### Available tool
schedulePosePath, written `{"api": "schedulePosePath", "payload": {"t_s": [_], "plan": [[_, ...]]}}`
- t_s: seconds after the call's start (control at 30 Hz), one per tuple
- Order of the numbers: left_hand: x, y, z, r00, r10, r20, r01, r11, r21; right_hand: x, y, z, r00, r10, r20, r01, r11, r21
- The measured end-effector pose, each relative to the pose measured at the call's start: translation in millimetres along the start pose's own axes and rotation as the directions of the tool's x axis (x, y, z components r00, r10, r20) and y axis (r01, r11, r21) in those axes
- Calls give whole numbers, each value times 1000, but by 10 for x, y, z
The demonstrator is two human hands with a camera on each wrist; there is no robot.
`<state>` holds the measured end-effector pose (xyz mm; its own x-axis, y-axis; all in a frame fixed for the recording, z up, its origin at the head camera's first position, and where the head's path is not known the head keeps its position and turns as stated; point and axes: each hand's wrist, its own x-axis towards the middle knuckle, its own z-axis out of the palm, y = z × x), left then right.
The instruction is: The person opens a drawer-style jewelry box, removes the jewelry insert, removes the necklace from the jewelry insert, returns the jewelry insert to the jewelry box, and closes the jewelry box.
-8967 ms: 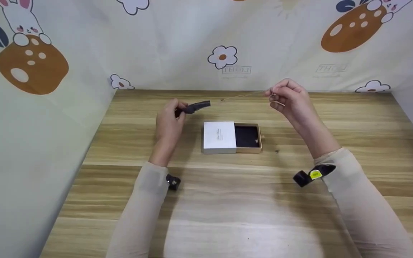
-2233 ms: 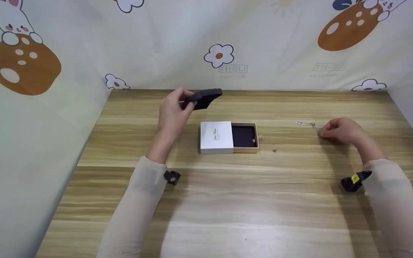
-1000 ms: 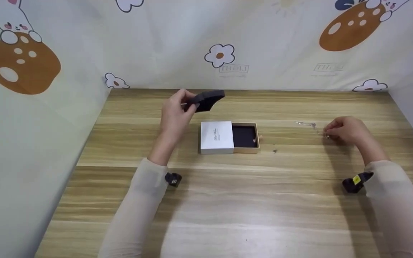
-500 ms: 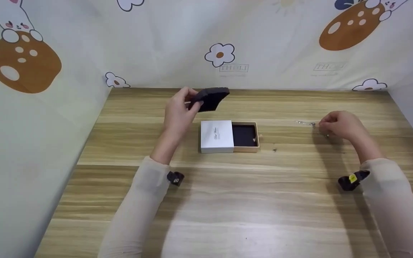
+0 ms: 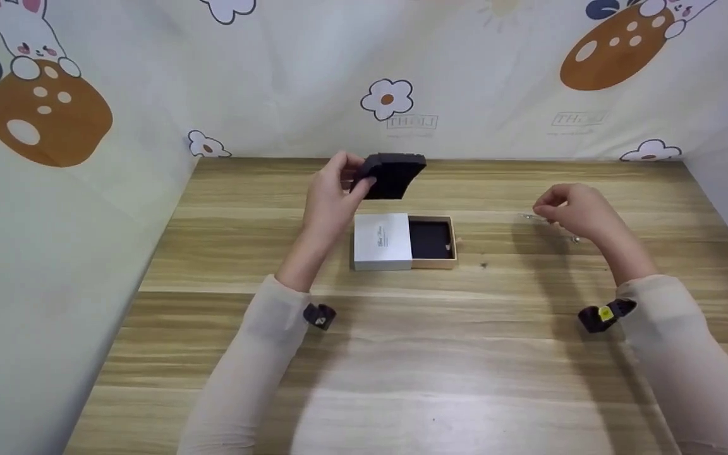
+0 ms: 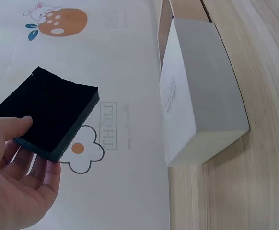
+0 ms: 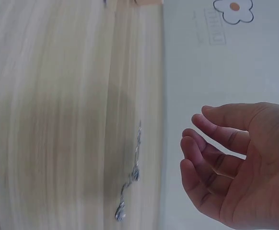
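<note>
My left hand (image 5: 329, 202) pinches a black foam pad (image 5: 395, 177) between thumb and fingers, raised above the back of the table. In the left wrist view the foam pad (image 6: 48, 112) is square, with its flat dark face showing. Below it sits a white slide-out gift box (image 5: 382, 240), its tan drawer (image 5: 455, 258) pulled partway out to the right, dark inside. A thin silvery necklace (image 7: 136, 173) lies on the table in the right wrist view, one pendant (image 5: 576, 239) visible in the head view. My right hand (image 5: 582, 212) hovers over it, fingers loosely bent and holding nothing.
The wood-grain table (image 5: 402, 354) runs back to a patterned curtain (image 5: 497, 82), which also covers the left side. A small dark speck (image 5: 483, 265) is on the table right of the box. Each wrist carries a small black camera (image 5: 320, 316).
Earlier, the right hand held the necklace up, then lowered it to the table at the right. It has now let go and moved left and up. The left hand with the foam has shifted right.
</note>
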<state>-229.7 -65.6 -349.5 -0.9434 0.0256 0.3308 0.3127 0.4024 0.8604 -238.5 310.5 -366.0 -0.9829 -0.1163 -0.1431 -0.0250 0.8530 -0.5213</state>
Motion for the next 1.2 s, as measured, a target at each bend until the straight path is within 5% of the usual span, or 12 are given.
{"api": "schedulePosePath", "payload": {"t_s": [0.43,0.67,1.2], "plan": [[-12,39,112,999,-27,45,35,982,-185,-17,-420,110,992,-125,-15,125,991,43],[-36,16,163,999,4,51,8,972,-233,-21,-627,198,988,-155,-8,155,986,66],[-87,-9,291,994,-22,110,57,942,-332,-63,-1009,318,968,-251,-5,247,951,187]]}}
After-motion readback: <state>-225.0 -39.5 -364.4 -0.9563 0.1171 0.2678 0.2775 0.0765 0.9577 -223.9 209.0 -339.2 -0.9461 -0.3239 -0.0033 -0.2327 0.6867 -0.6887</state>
